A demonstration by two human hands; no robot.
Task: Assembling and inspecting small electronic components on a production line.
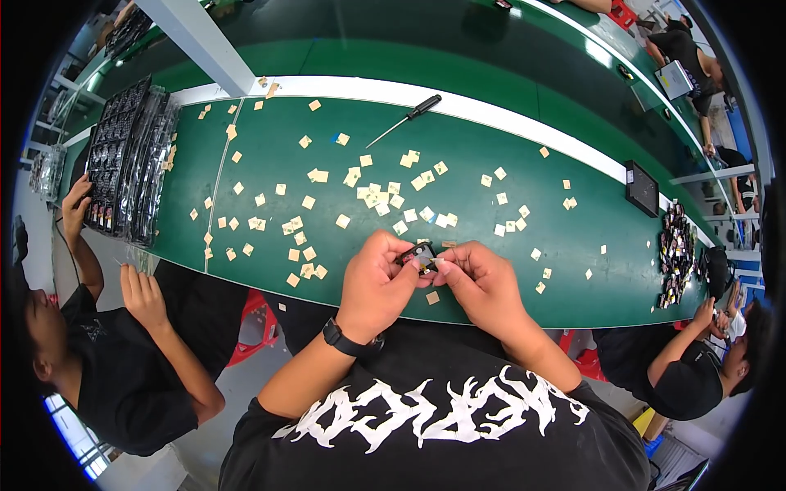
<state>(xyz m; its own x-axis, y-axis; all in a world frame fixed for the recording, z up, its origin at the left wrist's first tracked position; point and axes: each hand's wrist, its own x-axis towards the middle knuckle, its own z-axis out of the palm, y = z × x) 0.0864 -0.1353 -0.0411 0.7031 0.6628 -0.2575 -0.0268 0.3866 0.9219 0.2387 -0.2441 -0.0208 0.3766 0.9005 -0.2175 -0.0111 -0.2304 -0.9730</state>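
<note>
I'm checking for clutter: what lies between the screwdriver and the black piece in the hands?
Small tan squares lie scattered on the green tabletop, in the head view.

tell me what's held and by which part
Left hand grips a small black device by its left side; any hold by the right hand is unclear.
</note>
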